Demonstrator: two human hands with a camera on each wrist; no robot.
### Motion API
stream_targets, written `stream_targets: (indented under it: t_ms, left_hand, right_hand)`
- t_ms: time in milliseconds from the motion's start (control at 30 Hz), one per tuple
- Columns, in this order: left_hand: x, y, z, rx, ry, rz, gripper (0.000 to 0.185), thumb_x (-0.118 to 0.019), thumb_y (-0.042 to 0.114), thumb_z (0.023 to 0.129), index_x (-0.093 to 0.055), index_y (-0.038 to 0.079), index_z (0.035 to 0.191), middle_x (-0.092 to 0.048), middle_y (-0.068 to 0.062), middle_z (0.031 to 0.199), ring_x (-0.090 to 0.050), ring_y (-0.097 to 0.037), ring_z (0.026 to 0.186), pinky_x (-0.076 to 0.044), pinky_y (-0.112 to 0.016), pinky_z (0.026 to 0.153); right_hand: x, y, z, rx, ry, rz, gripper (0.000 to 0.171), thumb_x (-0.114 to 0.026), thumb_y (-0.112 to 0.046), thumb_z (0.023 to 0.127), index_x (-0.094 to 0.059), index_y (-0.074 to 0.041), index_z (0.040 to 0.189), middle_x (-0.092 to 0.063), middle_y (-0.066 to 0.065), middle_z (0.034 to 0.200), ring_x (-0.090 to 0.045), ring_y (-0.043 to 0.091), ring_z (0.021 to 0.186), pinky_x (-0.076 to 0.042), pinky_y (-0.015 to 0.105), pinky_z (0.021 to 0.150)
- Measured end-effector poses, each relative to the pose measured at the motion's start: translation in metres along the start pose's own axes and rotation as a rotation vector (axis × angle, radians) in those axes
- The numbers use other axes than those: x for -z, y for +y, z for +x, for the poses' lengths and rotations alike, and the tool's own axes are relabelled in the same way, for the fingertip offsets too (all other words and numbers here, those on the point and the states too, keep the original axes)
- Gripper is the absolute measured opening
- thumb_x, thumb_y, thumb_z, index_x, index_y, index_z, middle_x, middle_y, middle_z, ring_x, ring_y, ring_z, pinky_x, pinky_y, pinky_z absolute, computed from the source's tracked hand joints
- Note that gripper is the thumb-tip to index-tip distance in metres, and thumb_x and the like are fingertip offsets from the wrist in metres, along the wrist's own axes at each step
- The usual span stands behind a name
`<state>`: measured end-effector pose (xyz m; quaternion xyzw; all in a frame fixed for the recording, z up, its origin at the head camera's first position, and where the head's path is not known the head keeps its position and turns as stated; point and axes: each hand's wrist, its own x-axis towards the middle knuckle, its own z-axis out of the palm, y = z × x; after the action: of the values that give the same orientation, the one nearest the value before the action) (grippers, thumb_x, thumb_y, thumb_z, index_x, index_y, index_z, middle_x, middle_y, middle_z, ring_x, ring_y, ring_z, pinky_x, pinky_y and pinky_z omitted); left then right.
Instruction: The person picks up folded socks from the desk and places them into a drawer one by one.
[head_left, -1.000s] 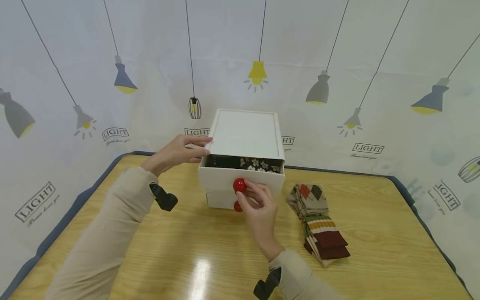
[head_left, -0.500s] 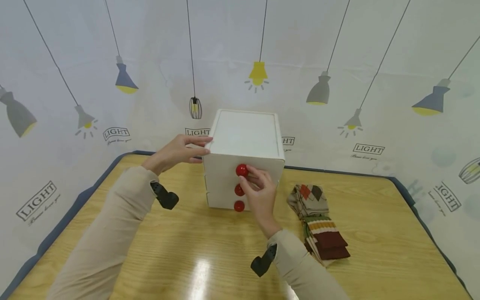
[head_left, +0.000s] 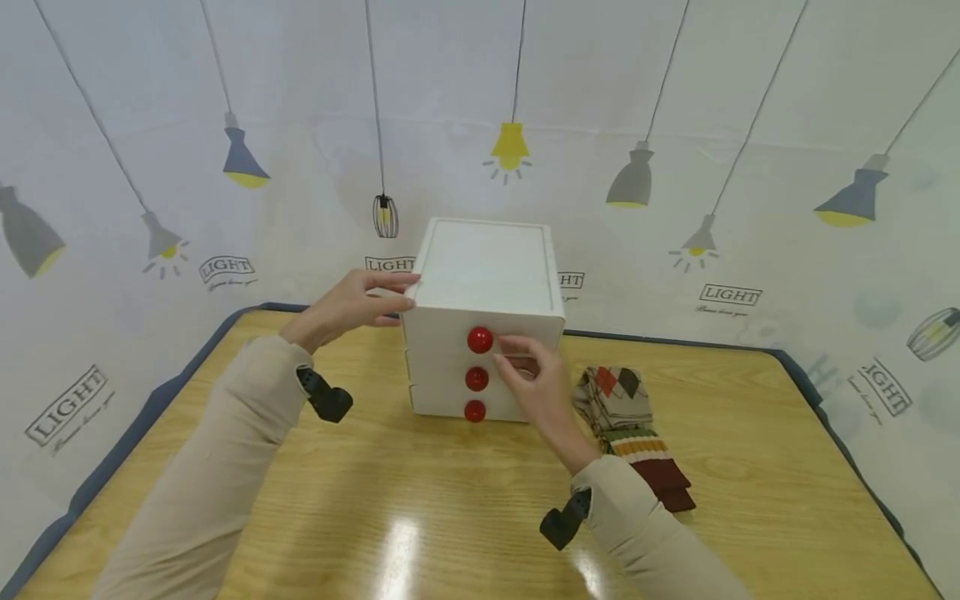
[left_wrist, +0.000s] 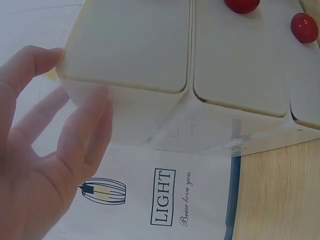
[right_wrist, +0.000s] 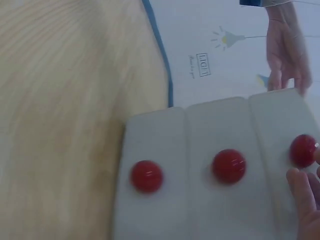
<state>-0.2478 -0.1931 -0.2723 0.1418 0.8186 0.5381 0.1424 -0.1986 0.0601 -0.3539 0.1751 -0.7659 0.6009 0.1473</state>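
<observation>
A small white drawer cabinet (head_left: 487,262) stands in the middle of the table, its three drawers pushed in. Red round knobs run down its front: a top knob (head_left: 480,339), a middle knob (head_left: 476,378) and a bottom knob (head_left: 475,411). My left hand (head_left: 348,307) rests its fingertips on the cabinet's upper left side; in the left wrist view, thumb and fingers (left_wrist: 82,130) spread around that corner. Just right of the top knob is my right hand (head_left: 542,379), fingers loosely bent and holding nothing. Its fingertips (right_wrist: 299,187) show close to that knob in the right wrist view.
Folded socks lie to the right of the cabinet: an argyle pair (head_left: 615,396) behind and a striped maroon pair (head_left: 660,475) in front, partly behind the right sleeve. The wooden table (head_left: 337,500) meets a lamp-printed backdrop (head_left: 300,167) along its back and sides.
The top drawer, partly out and showing dark flowered fabric a second ago, has slid fully in. My right hand has let go of its knob and drawn rightward. The left hand stays put.
</observation>
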Motion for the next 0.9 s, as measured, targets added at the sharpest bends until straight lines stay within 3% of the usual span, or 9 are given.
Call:
stream_targets:
  t_ms: [267,500,667,900]
  left_hand:
    - [0.000,-0.002,-0.001,-0.006,0.005,0.010,0.053,-0.056,0.022,0.088,-0.037,0.011,0.136,-0.033,-0.017,0.130,-0.046,-0.031,0.110,-0.047,-0.036,0.087]
    - [-0.001,-0.001,0.000,-0.008,0.009,0.019,0.053,-0.057,0.023,0.088,-0.037,0.011,0.136,-0.033,-0.017,0.129,-0.045,-0.031,0.110,-0.047,-0.037,0.087]
    - [0.000,-0.001,-0.002,-0.001,0.014,0.021,0.054,-0.057,0.024,0.087,-0.037,0.011,0.136,-0.033,-0.018,0.130,-0.045,-0.032,0.112,-0.047,-0.036,0.087]
    - [-0.002,0.000,0.000,-0.006,0.023,0.026,0.053,-0.057,0.023,0.087,-0.038,0.011,0.135,-0.034,-0.017,0.130,-0.046,-0.032,0.110,-0.047,-0.037,0.086]
  right_hand:
    - [-0.010,0.008,-0.018,-0.150,-0.134,-0.005,0.026,-0.065,-0.002,0.079,-0.058,0.010,0.102,-0.059,0.023,0.098,-0.058,0.034,0.089,-0.052,0.037,0.078]
    - [-0.029,0.039,-0.014,-0.093,0.003,-0.024,0.030,-0.071,-0.013,0.075,-0.061,0.005,0.098,-0.062,0.017,0.094,-0.061,0.027,0.084,-0.054,0.030,0.071]
    - [-0.038,0.043,-0.014,-0.080,0.108,-0.028,0.026,-0.073,-0.016,0.073,-0.065,0.002,0.090,-0.065,0.013,0.088,-0.063,0.023,0.078,-0.054,0.029,0.069]
    - [-0.041,0.046,-0.017,-0.035,0.167,-0.007,0.020,-0.074,-0.012,0.072,-0.066,0.001,0.085,-0.065,0.011,0.083,-0.063,0.021,0.073,-0.055,0.028,0.065]
